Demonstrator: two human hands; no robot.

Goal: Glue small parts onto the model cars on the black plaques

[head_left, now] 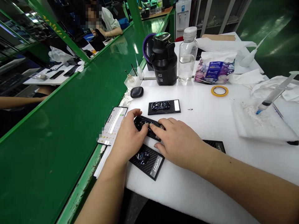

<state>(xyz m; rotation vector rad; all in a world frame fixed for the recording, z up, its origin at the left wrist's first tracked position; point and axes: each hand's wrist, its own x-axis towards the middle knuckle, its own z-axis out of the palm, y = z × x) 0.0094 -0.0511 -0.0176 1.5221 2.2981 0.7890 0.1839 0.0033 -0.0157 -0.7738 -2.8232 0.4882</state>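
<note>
A dark carbon-patterned display base with a small dark blue model car (142, 121) on it lies between my two hands on the white tabletop. My left hand (130, 133) curls round its left end, the thumb against the car's near side. The index finger of my right hand (177, 138) presses at the car, close to the left thumb, with the other fingers over the base's right end. Nearer me, a second model car base (149, 166) with a silver lettered plate lies partly under my hands. Farther off rests a third model car base (174, 107) with a white label.
Left of my hands lies a phone (112, 126). Behind stand a black tumbler (165, 62), a water bottle (187, 59) and a tissue pack (215, 70). Yellow tape (219, 91) and a syringe (273, 96) on foam are rightward. A co-worker (109, 23) sits across the green belt (77, 105).
</note>
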